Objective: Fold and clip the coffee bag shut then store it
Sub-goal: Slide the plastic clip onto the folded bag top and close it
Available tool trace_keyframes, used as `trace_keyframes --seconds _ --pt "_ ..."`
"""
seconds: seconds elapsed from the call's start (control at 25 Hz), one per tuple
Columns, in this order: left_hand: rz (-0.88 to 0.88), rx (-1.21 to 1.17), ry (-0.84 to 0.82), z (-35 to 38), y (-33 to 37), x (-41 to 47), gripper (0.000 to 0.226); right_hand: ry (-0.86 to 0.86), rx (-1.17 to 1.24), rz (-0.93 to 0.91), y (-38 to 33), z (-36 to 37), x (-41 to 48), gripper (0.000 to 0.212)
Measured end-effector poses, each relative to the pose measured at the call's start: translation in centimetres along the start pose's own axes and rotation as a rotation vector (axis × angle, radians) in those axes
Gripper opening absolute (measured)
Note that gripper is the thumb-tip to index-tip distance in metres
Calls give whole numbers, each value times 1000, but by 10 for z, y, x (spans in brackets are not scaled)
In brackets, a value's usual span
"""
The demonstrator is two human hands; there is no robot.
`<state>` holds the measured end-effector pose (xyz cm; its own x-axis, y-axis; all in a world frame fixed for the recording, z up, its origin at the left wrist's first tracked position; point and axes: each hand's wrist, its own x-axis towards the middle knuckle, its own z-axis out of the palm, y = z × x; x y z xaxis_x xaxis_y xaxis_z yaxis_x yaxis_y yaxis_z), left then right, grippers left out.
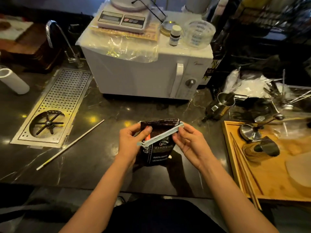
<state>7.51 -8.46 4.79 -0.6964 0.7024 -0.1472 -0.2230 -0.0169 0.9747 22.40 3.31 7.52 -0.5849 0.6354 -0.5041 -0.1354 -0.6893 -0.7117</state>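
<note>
Clipping step in hand: the bag is folded, the clip is going on.

Above the dark bench (101, 157), the left hand (133, 143) grips the coffee bag (158, 148) by its folded top, thumb pressed on the front. The right hand (186, 142) pinches the pale sealing clip (159, 137), which lies slantwise across the bag. Whether it has latched I cannot tell. Next, I judge, it must be squared to the fold and pressed shut, before storing.
</note>
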Motion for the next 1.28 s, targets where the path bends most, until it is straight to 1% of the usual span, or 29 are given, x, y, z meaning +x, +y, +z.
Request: trace_keyframes --seconds 0.08,0.16,0.32,0.4,0.48,0.56,0.6,0.64,0.72,0.84,1.0,1.08,1.16,1.2,1.28 --pt "-43 -66 25 10 -2 3 11 -9 -111 -22 -6 -6 1 15" --pt "-44 -61 54 16 -4 2 12 -42 -204 -62 -6 -9 1 19" --pt "-6 -54 75 16 -9 -2 13 -58 -439 -227 -1 -12 10 20" --pt "34 3 146 16 -11 -3 17 -50 -535 -305 -1 -13 16 20" --pt "43 44 241 18 -11 -4 31 -37 -589 -366 0 -12 19 22" --pt "21 -2 267 18 -10 -7 54 -59 -590 -395 3 -10 19 21" --pt "7 -32 257 17 -10 -7 61 -72 -581 -396 5 -9 18 21" --pt "-14 -49 242 16 -11 -7 63 -81 -566 -393 5 -7 17 21" --pt "-41 -56 223 15 -12 -7 58 -79 -541 -404 8 -3 16 21" --pt "-6 -78 207 16 -13 -8 52 -5 -557 -458 14 5 18 16" --pt "95 104 170 10 -11 -9 45 50 -593 -496 18 7 19 12" --pt "133 229 137 3 -7 -8 48 48 -619 -512 19 6 18 10" --pt "154 331 59 -6 0 -5 53 44 -639 -531 19 4 17 9" --pt "156 376 13 -12 3 -2 51 42 -654 -539 19 4 17 10" --pt "162 461 -55 -23 11 4 39 42 -691 -544 17 3 18 10"
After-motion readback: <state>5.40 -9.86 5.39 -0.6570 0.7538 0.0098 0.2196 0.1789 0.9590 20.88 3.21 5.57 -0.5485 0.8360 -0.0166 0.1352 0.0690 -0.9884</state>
